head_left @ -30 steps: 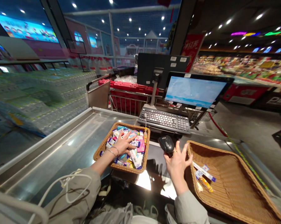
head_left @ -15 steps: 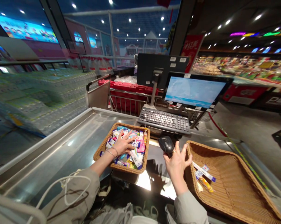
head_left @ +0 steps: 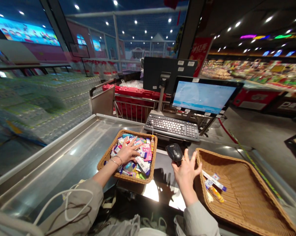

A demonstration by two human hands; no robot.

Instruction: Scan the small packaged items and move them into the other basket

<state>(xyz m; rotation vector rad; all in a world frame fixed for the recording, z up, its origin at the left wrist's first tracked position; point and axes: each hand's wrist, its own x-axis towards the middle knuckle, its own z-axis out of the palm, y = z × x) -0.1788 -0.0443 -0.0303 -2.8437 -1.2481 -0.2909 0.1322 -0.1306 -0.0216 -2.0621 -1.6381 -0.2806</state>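
Observation:
My left hand [head_left: 126, 153] lies over a small wicker basket [head_left: 104, 156], its fingers spread across a heap of small colourful packets [head_left: 143, 166]. Whether it presses on any single packet I cannot make out. A black handheld barcode scanner [head_left: 174, 152] is in my right hand [head_left: 185, 173], gripped low between thumb and fingers, while the other fingers stretch out toward the larger basket's rim. That larger wicker basket [head_left: 248, 186] stands at the right and contains a few slim packets [head_left: 214, 182] and a yellow-orange item [head_left: 216, 194] at its left end.
Behind the baskets, a black keyboard [head_left: 172, 126] and a lit screen [head_left: 203, 97] stand on the metal counter [head_left: 81, 141]. Past the counter is a shopping cart [head_left: 133, 106] with red crates. A white cable [head_left: 66, 209] loops by my left sleeve. Stacked bottle packs [head_left: 42, 101] stand at the left.
My left hand has shifted very slightly over the packets. The view has moved a little; the right hand and the scanner keep their pose.

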